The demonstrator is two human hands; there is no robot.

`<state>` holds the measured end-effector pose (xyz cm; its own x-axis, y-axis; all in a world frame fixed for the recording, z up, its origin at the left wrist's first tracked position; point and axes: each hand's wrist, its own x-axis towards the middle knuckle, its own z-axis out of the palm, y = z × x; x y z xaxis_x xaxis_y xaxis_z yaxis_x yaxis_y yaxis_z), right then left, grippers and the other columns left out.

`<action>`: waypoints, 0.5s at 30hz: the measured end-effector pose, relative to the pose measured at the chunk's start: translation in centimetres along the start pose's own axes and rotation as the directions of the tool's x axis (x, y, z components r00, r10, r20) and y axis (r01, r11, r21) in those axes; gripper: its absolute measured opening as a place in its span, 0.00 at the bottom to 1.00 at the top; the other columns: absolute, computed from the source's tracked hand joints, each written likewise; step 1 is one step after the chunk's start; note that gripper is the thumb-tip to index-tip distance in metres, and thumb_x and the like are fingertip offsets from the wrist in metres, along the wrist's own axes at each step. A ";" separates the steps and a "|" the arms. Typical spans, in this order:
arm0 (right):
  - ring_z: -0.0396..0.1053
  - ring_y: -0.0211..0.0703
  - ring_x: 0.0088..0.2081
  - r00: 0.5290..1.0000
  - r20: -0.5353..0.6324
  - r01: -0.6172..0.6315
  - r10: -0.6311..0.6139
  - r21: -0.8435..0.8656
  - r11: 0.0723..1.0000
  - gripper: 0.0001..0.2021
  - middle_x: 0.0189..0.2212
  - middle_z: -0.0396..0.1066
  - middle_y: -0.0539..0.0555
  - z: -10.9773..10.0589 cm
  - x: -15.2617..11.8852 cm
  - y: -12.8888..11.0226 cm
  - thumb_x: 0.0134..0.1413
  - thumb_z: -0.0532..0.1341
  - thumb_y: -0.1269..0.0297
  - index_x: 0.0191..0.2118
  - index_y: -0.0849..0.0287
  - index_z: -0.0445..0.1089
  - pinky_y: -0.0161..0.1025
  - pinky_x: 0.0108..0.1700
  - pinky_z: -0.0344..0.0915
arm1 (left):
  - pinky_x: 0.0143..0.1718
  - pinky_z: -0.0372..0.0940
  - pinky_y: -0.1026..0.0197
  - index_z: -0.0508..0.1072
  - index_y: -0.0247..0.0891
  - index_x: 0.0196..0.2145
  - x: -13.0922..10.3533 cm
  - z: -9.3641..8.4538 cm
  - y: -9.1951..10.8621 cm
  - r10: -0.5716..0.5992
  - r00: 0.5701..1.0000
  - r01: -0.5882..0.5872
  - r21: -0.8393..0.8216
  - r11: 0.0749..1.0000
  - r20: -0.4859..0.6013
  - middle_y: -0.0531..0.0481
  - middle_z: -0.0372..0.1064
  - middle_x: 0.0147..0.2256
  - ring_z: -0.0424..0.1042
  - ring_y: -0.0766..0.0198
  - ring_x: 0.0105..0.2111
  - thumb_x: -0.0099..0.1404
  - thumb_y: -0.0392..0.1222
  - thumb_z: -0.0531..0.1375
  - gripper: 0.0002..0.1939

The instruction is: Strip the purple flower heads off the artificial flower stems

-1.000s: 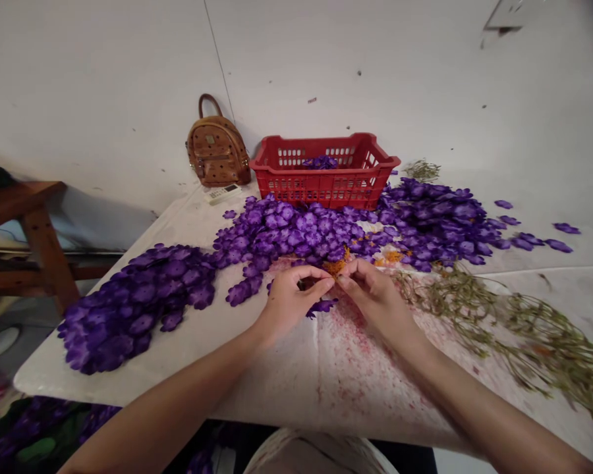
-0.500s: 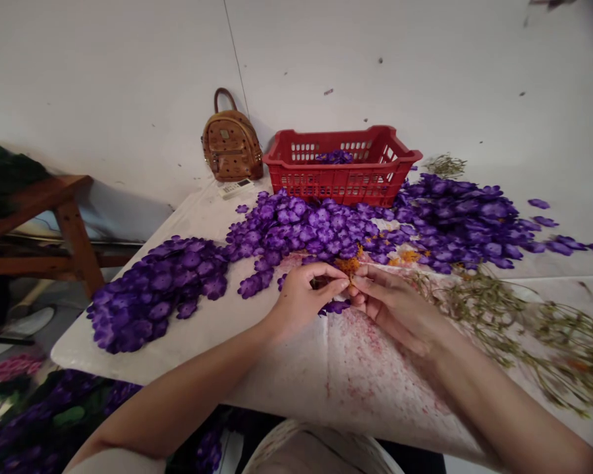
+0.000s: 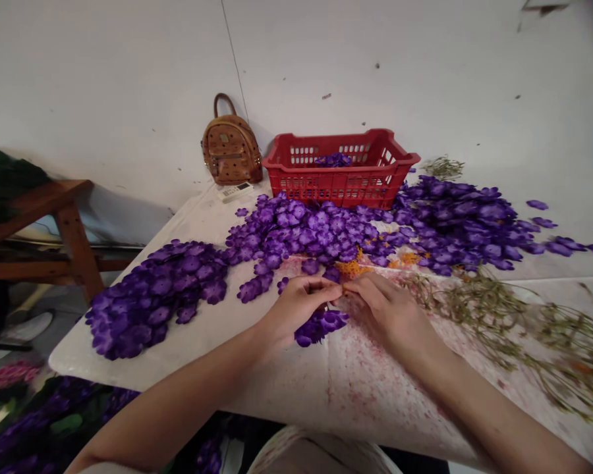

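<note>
My left hand (image 3: pixel 304 304) is closed in a pinch near the table's middle, its fingertips meeting those of my right hand (image 3: pixel 383 306). Something tiny and yellowish shows between the fingertips, too small to name. Purple flowers (image 3: pixel 319 327) show just below my left fingers; whether that hand holds their stem is hidden. Behind the hands lie small orange pieces (image 3: pixel 352 268) and a wide heap of purple petals (image 3: pixel 301 227). Another petal pile (image 3: pixel 153 296) spreads to the left.
A red crate (image 3: pixel 336 184) with purple flowers inside stands at the back, beside a brown backpack (image 3: pixel 232 148) and a white remote (image 3: pixel 236 191). Green stems (image 3: pixel 504 316) lie at right. A wooden stand (image 3: pixel 74 243) is left of the table (image 3: pixel 178 368).
Both hands have moved slightly down and to the left, still together. My right hand has turned more palm-down. More of the purple flowers below my left hand now shows.
</note>
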<state>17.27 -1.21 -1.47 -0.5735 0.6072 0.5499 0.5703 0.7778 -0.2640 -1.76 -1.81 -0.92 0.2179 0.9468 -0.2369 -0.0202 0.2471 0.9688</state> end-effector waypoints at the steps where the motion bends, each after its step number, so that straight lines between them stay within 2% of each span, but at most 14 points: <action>1: 0.71 0.48 0.35 1.000 -0.007 0.008 -0.008 -0.013 1.000 0.08 0.34 0.72 0.57 0.0 0.0 0.0 0.69 0.53 0.73 0.41 0.59 0.68 0.42 0.37 0.65 | 0.28 0.57 0.64 0.79 0.35 0.30 -0.1 -0.1 0.1 0.008 1.000 -0.008 0.037 0.999 0.010 0.51 0.72 0.26 0.66 0.69 0.25 0.61 0.50 0.67 0.13; 3: 0.71 0.47 0.34 0.999 -0.032 -0.005 0.006 0.009 1.000 0.08 0.33 0.72 0.56 0.0 0.0 0.1 0.69 0.52 0.74 0.41 0.59 0.67 0.42 0.36 0.65 | 0.27 0.56 0.64 0.81 0.36 0.33 -0.4 -0.7 0.5 0.043 0.999 -0.046 0.171 0.984 0.023 0.51 0.73 0.26 0.65 0.68 0.24 0.65 0.51 0.64 0.15; 5: 0.71 0.45 0.33 0.995 -0.073 -0.059 0.064 0.064 0.996 0.07 0.31 0.72 0.54 -0.2 0.1 0.2 0.68 0.53 0.74 0.41 0.58 0.66 0.40 0.35 0.65 | 0.27 0.57 0.64 0.81 0.36 0.35 -0.5 -1.9 1.1 0.135 0.990 -0.107 0.381 0.918 -0.046 0.52 0.71 0.25 0.66 0.67 0.23 0.68 0.50 0.61 0.15; 6: 0.71 0.44 0.32 0.990 -0.094 -0.093 0.101 0.089 0.992 0.07 0.30 0.71 0.53 -0.3 0.2 0.2 0.67 0.54 0.74 0.40 0.57 0.65 0.39 0.34 0.64 | 0.27 0.57 0.64 0.81 0.37 0.37 -0.4 -2.8 1.5 0.213 0.970 -0.124 0.514 0.849 -0.117 0.52 0.71 0.24 0.66 0.66 0.24 0.68 0.49 0.60 0.14; 7: 0.71 0.43 0.31 0.984 -0.112 -0.125 0.137 0.107 0.986 0.06 0.29 0.71 0.52 -0.4 0.2 0.3 0.67 0.54 0.74 0.39 0.56 0.65 0.38 0.33 0.63 | 0.29 0.58 0.64 0.81 0.38 0.40 -0.2 -3.8 1.9 0.319 0.926 -0.118 0.651 0.750 -0.200 0.53 0.71 0.25 0.68 0.65 0.25 0.68 0.46 0.61 0.11; 8: 0.70 0.42 0.30 0.978 -0.126 -0.150 0.165 0.119 0.981 0.07 0.28 0.70 0.51 -0.5 0.3 0.3 0.66 0.55 0.74 0.38 0.56 0.64 0.37 0.33 0.62 | 0.30 0.59 0.64 0.80 0.40 0.45 0.1 -4.8 2.3 0.430 0.864 -0.074 0.778 0.623 -0.262 0.53 0.71 0.26 0.68 0.64 0.26 0.67 0.44 0.63 0.11; 9: 0.70 0.41 0.29 0.974 -0.133 -0.166 0.184 0.131 0.977 0.07 0.27 0.69 0.50 -0.5 0.3 0.4 0.66 0.55 0.74 0.37 0.56 0.63 0.37 0.32 0.62 | 0.31 0.59 0.63 0.78 0.41 0.49 0.5 -5.8 2.6 0.518 0.814 -0.025 0.874 0.485 -0.263 0.52 0.72 0.28 0.69 0.63 0.28 0.66 0.43 0.64 0.14; 10: 0.69 0.41 0.28 0.972 -0.131 -0.176 0.195 0.144 0.974 0.07 0.27 0.69 0.50 -0.5 0.3 0.4 0.66 0.55 0.74 0.37 0.55 0.63 0.37 0.32 0.62 | 0.31 0.59 0.63 0.77 0.42 0.53 1.0 -6.8 2.8 0.573 0.784 0.016 0.930 0.368 -0.240 0.51 0.73 0.31 0.70 0.62 0.30 0.65 0.42 0.65 0.18; 12: 0.70 0.41 0.29 0.971 -0.115 -0.187 0.208 0.170 0.968 0.06 0.27 0.69 0.49 -0.5 0.3 0.5 0.66 0.55 0.73 0.37 0.55 0.63 0.36 0.32 0.62 | 0.32 0.59 0.62 0.76 0.44 0.55 2.2 -8.3 3.2 0.610 0.775 0.045 0.977 0.209 -0.166 0.49 0.74 0.38 0.72 0.61 0.33 0.67 0.42 0.64 0.18; 13: 0.70 0.41 0.29 0.971 -0.108 -0.191 0.213 0.179 0.965 0.06 0.27 0.70 0.50 -0.4 0.3 0.5 0.66 0.55 0.73 0.37 0.55 0.63 0.36 0.33 0.62 | 0.31 0.59 0.62 0.78 0.44 0.52 2.8 -8.8 3.2 0.612 0.778 0.043 0.984 0.173 -0.142 0.48 0.74 0.41 0.72 0.61 0.34 0.68 0.42 0.63 0.15; 15: 0.70 0.41 0.30 0.970 -0.101 -0.201 0.222 0.189 0.961 0.06 0.28 0.70 0.50 -0.3 0.2 0.5 0.67 0.54 0.72 0.37 0.55 0.63 0.36 0.33 0.62 | 0.31 0.59 0.62 0.81 0.43 0.45 3.7 -9.3 3.2 0.610 0.782 0.028 0.984 0.174 -0.130 0.48 0.74 0.40 0.72 0.61 0.34 0.69 0.41 0.61 0.10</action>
<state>17.64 -0.73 -1.23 -0.3701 0.7453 0.5545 0.5522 0.6565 -0.5138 -10.15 4.39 0.66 0.0309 0.9177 0.3960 0.9630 -0.1334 0.2341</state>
